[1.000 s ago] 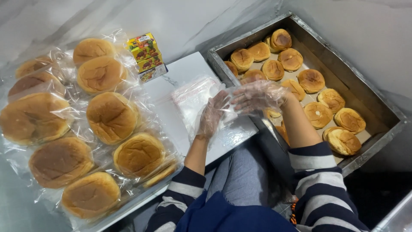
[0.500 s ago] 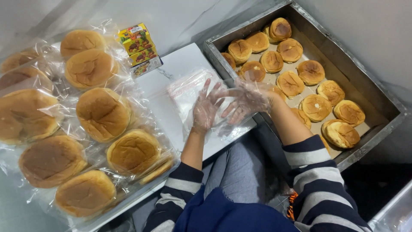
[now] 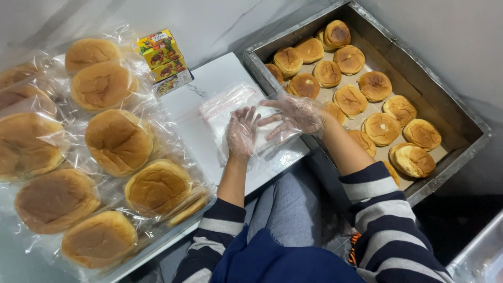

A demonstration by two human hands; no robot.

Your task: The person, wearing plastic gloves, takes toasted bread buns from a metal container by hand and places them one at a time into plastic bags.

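Near the board's edge (image 3: 293, 157), gloved hands (image 3: 242, 133) seemingly touch bags (image 3: 225, 107).

Both hands wear thin clear gloves. The left hand (image 3: 241, 133) and the right hand (image 3: 291, 116) lie flat with spread fingers on an empty clear plastic bag (image 3: 230, 107), between bagged buns (image 3: 119, 140) and a metal tray (image 3: 461, 118) of loose buns (image 3: 349, 99).

Pretty bright, even light overall; glare on the plastic wrap (image 3: 157, 131) left of the left hand (image 3: 242, 133), soft shadows, slightly blurry edges.
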